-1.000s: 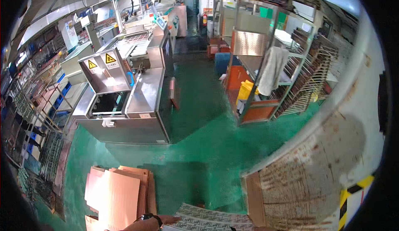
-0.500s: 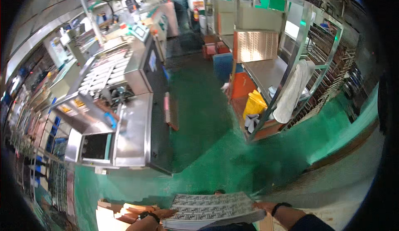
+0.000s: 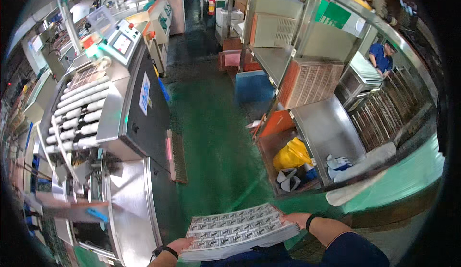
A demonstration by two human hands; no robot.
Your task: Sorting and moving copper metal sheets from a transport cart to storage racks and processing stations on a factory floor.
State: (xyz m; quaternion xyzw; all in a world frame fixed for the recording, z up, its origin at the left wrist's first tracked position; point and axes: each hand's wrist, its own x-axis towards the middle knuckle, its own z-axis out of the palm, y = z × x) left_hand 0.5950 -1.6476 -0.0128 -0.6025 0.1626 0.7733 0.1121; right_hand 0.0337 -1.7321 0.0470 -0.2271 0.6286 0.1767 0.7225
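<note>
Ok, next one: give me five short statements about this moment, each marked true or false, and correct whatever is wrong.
1. The left hand and the right hand both hold the stack of printed sheets. True.
2. The yellow bundle lies on the left side of the picture. False: the yellow bundle is low in the metal rack on the right.
3. The machine on the left has a row of white rollers. True.
4. Only the right wrist wears a dark band. False: each wrist wears a dark band.
5. A co-worker in blue shows at the upper right. True.
</note>
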